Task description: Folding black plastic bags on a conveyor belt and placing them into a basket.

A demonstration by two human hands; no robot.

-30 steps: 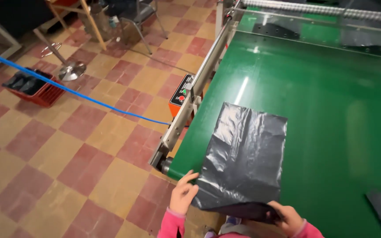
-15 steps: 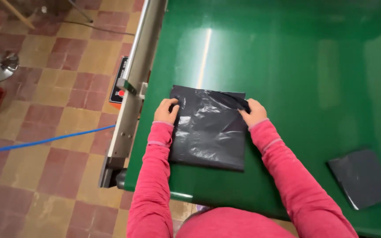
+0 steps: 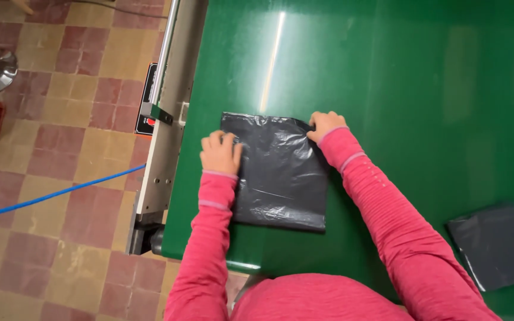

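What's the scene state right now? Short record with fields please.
surface: green table, glossy
left hand: flat on the left edge of the black plastic bag
right hand: at the bag's top right corner, fingers curled on its edge
bag: folded, lying flat, roughly rectangular
other item: second folded black bag at the right, untouched
table side: metal rail
floor: checkered tiles, blue hose

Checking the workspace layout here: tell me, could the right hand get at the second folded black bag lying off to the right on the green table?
Probably yes. The right hand rests on the top edge of the black bag, and only bare green table lies between it and the second folded bag, on the same side.
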